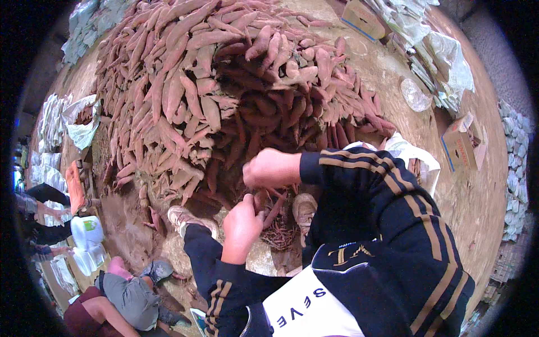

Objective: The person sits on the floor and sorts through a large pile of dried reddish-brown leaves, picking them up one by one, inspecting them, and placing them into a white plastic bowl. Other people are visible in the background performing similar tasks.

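Sweet potatoes with dusty reddish skins form a large heap (pixel 168 92) before me, with a dark hollow near its middle. My left hand (pixel 243 223) is closed around a sweet potato (pixel 276 212), whose narrow body shows beside the thumb. Just above it, my right hand (pixel 269 169) is curled, back towards me; its fingertips and anything in them are hidden. Below both hands, between my shoes, lies a mass of thin roots and slender sweet potatoes (pixel 280 236).
My shoes (pixel 191 221) rest on the dirty floor. At right stand a white sack (pixel 429 168) and a cardboard box (pixel 461 145). Another box (pixel 364 21) is at the top. A crouching person (pixel 126 299) is at lower left, near white plastic jugs (pixel 87 231).
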`<state>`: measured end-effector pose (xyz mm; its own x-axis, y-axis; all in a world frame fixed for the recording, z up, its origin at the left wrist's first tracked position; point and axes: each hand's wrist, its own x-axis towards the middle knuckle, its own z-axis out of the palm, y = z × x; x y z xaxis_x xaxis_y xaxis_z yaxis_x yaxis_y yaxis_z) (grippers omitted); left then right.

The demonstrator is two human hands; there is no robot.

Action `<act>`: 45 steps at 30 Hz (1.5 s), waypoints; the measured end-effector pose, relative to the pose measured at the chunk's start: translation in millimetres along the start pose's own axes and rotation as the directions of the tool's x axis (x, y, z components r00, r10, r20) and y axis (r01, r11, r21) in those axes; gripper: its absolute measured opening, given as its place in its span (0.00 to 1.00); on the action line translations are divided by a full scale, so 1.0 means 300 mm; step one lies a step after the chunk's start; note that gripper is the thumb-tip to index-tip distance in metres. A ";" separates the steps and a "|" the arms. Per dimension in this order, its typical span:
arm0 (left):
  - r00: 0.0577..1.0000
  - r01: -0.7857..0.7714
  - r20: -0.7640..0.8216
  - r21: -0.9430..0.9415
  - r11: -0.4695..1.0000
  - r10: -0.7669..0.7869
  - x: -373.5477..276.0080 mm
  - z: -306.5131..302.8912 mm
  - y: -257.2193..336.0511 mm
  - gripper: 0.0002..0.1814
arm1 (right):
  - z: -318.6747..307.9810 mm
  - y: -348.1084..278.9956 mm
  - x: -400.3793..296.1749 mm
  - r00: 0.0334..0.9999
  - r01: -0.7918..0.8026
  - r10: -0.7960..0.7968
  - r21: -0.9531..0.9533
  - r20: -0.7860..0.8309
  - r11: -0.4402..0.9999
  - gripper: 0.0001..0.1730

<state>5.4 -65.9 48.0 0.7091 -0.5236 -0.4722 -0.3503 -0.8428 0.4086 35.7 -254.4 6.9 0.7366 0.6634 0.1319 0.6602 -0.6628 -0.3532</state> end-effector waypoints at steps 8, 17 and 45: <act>0.970 -0.085 -0.205 -0.790 0.607 -0.132 0.026 -0.043 -0.038 0.21 | -0.145 0.641 0.146 0.508 -0.854 0.818 -0.281 -0.269 0.438 0.13; 0.985 -0.014 0.015 -0.985 -0.172 -0.170 0.031 -0.069 -0.068 0.12 | -0.173 0.556 0.017 0.598 -0.739 0.531 -0.157 -0.601 0.655 0.09; 0.971 -0.238 -0.238 -0.944 0.227 0.029 0.057 0.000 -0.078 0.27 | -0.101 -0.121 -0.041 0.617 -0.276 0.786 0.926 -0.035 0.257 0.16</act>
<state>25.6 -55.3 30.3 0.8242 -0.5028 -0.2607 0.3291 0.0506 0.9429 7.2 -249.1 46.1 0.9786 -0.1241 -0.1642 -0.1693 -0.0315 -0.9851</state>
